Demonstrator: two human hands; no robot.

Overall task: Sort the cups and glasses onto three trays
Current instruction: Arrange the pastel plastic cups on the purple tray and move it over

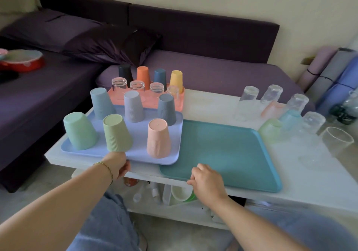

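Head view: beyond both hands runs a purple sofa (213, 72) with a dark pillow (112, 45). A red dish (23, 62) lies on its seat, far off to the left of the left hand (118, 165). Rolled mats (333, 70) lean against the wall, far to the right of the right hand (206, 181). Under the tabletop (209, 103), just below the right hand, a shelf (174, 208) holds small bottles and a pale bowl.

The left hand grips the near rim of the lilac tray (139, 153), fingers curled round its edge. Six ribbed cups stand upside down on that tray. The olive cup (117, 134) is directly beyond the knuckles and the peach cup (158, 138) is a little to the hand's right. Farther beyond lies the pink tray (151, 103), with four clear glasses and four coloured cups behind them, all upturned.

The right hand pinches the near rim of the teal tray (222, 150), fingers bent over it. The lilac tray's corner overlaps it on the side towards the left hand. Beyond and right of this hand, loose glasses (296, 103) and three tinted cups (270, 128) crowd the tabletop, near the teal tray's far right corner.
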